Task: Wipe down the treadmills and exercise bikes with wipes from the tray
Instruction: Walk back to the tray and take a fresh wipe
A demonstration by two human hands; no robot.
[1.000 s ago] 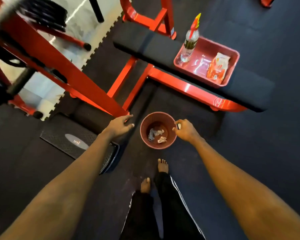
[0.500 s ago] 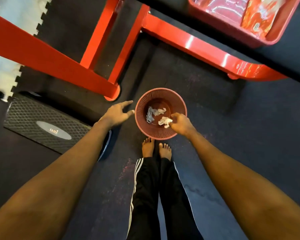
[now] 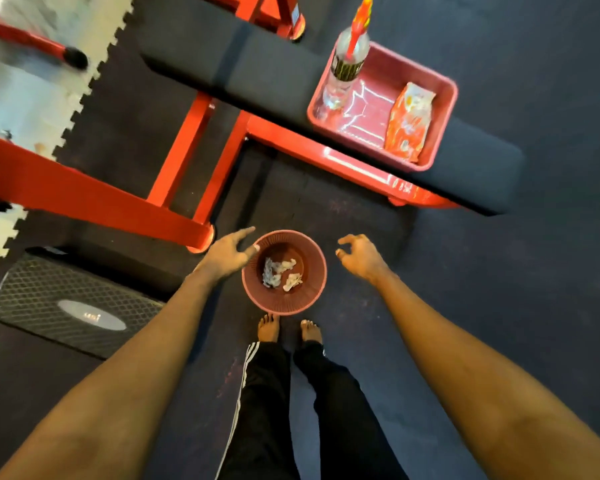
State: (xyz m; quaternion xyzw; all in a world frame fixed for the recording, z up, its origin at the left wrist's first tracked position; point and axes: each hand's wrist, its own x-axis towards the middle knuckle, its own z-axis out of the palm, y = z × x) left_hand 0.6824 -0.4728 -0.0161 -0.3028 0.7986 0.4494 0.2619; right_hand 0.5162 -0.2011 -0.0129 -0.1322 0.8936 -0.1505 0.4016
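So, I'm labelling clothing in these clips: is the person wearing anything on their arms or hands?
No. The left arm and right arm are bare to the frame's edge, no sleeves in view. The left hand and right hand wear no gloves, and no watch, bracelet or ring shows. Below are black trousers with white side stripes and bare feet.

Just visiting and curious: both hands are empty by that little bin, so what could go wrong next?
The bare feet stand right by the basket; a step might tip it and spill the used wipes. Reaching into the tray for the wipes pack could topple the tall spray bottle.
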